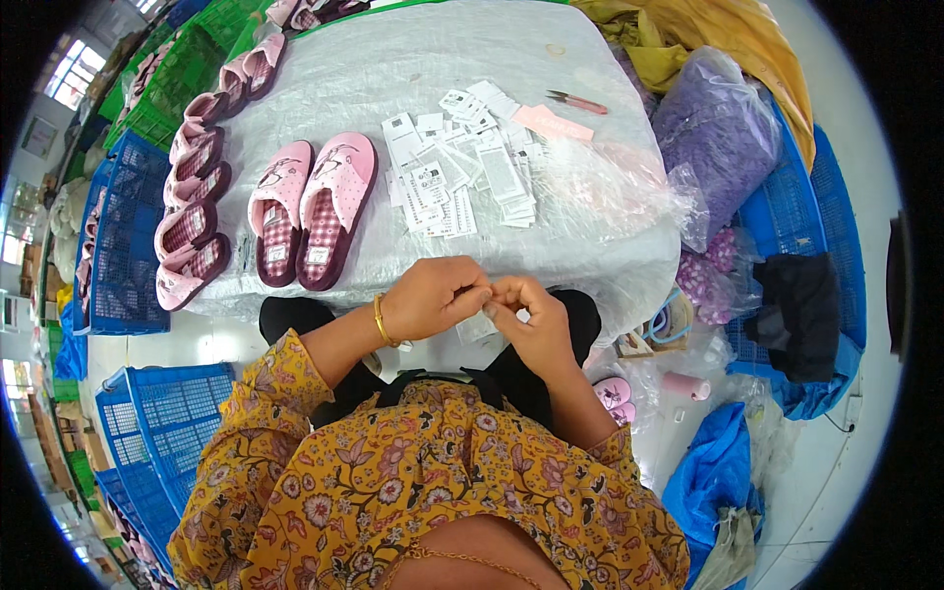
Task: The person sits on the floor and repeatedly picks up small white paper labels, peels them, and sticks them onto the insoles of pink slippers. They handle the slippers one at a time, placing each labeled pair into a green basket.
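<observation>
My left hand [433,293] and my right hand [534,320] meet over the near edge of the plastic-covered table [383,74]. Both have their fingers pinched together, tip to tip. Whatever lies between them is too small or hidden to make out. Beyond my left hand, a pair of pink slippers with dark checked insoles lies side by side: the left slipper [281,182] and the right slipper [346,167], toes pointing away from me. A loose pile of white printed paper tags [501,169] spreads across the middle of the table, just past my hands.
A row of pink slippers [197,187] lines the table's left edge. Thread snips [577,101], a pink strip [553,123] and crumpled clear plastic [610,192] lie at the right. Blue crates [133,236] stand left; a purple bag [718,128] fills a blue crate at right.
</observation>
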